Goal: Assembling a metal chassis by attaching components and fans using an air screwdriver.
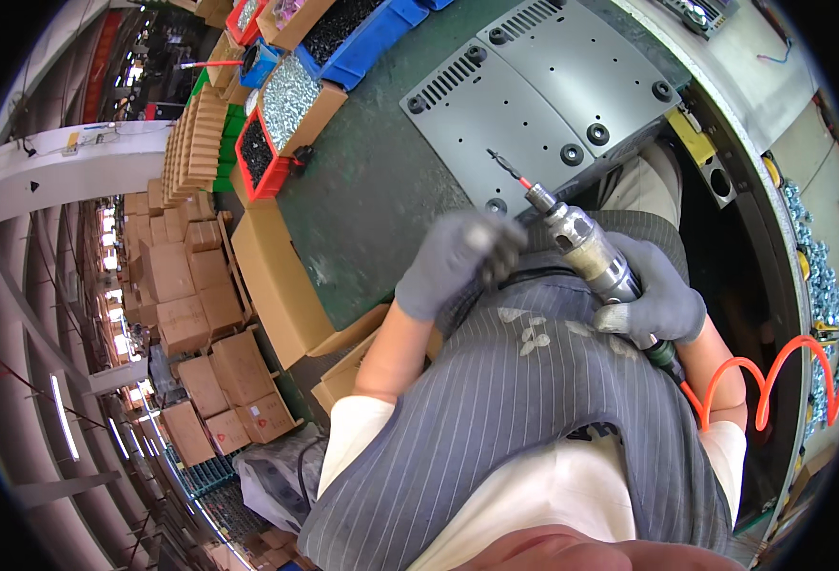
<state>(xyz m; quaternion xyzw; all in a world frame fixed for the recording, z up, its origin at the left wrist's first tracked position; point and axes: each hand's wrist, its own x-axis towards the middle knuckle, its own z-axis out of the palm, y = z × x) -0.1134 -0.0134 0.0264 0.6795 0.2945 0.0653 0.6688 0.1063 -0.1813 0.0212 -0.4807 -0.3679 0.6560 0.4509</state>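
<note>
My right hand (655, 293), in a grey glove, is wrapped round a metal air screwdriver (591, 249). The tool tilts up and left, and its long dark bit (507, 166) points over the nearer part of a grey metal panel (496, 105). My left hand (467, 255), gloved too, is held left of the tool, near the panel's lower corner. Its fingers look curled in and are blurred; whatever they may hold is hidden. A second grey panel (572, 67) lies against the first. Both have slots, small holes and round black feet (572, 154).
An orange coiled hose (767, 381) runs from the tool to the right. Bins of silver screws (288, 100) and black screws (258, 143) stand at the green bench's (367, 181) left edge, near an open cardboard box (272, 285). Blue bins (362, 43) sit farther back.
</note>
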